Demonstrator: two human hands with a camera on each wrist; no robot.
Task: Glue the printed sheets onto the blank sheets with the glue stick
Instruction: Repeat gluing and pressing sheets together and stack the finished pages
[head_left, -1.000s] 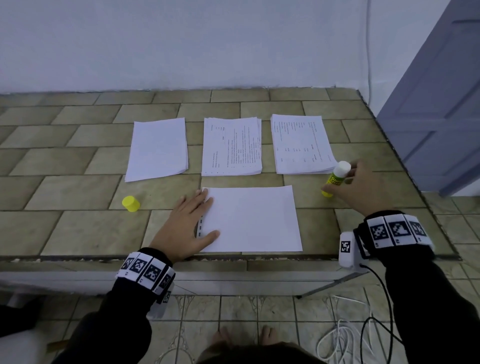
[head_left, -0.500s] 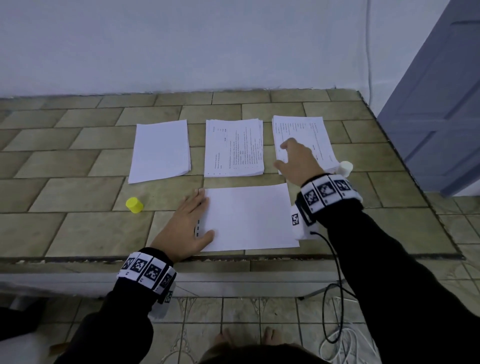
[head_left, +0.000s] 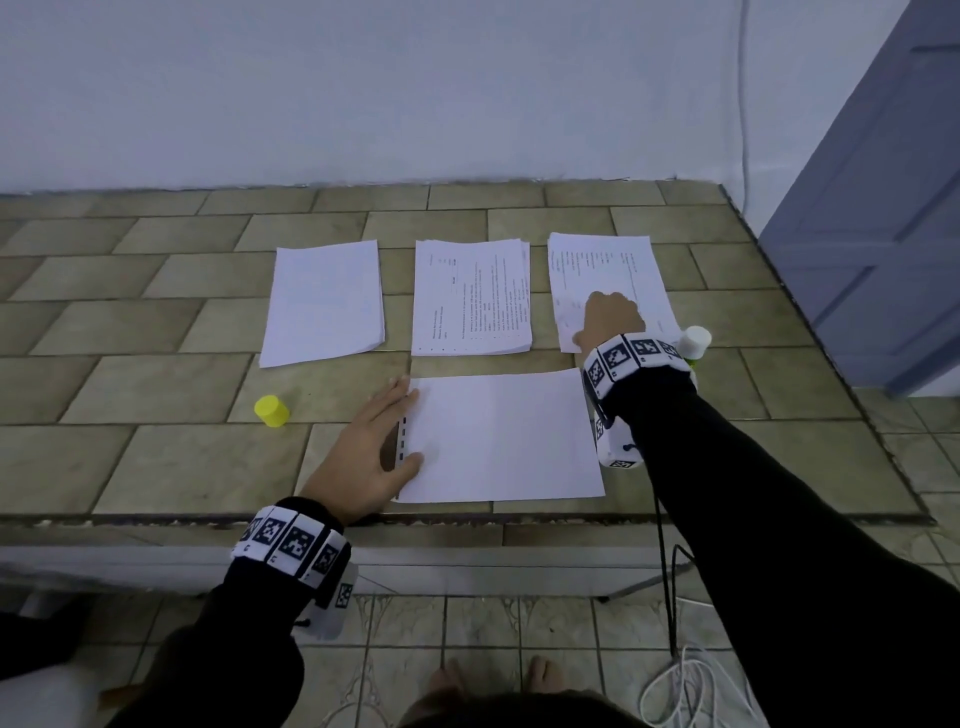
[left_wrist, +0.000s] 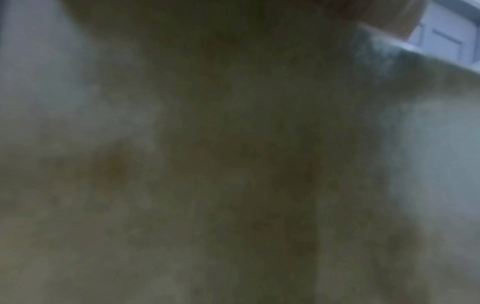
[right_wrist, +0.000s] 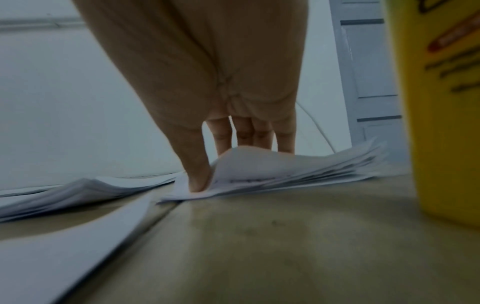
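A blank sheet lies at the table's front edge, and my left hand presses flat on its left border. My right hand is on the near left corner of the right printed stack. In the right wrist view the thumb and fingers pinch the top printed sheet, which bows up between them. The uncapped glue stick stands upright just right of that wrist, its yellow body close by. The left wrist view is dark and blurred.
The yellow cap sits left of my left hand. A blank stack and a second printed stack lie at the back. The tiled table ends at its front edge; a door stands at the right.
My right hand let go of the glue stick, left it standing, and moved left onto the right printed stack, where it now pinches the top sheet. The left hand stayed put.
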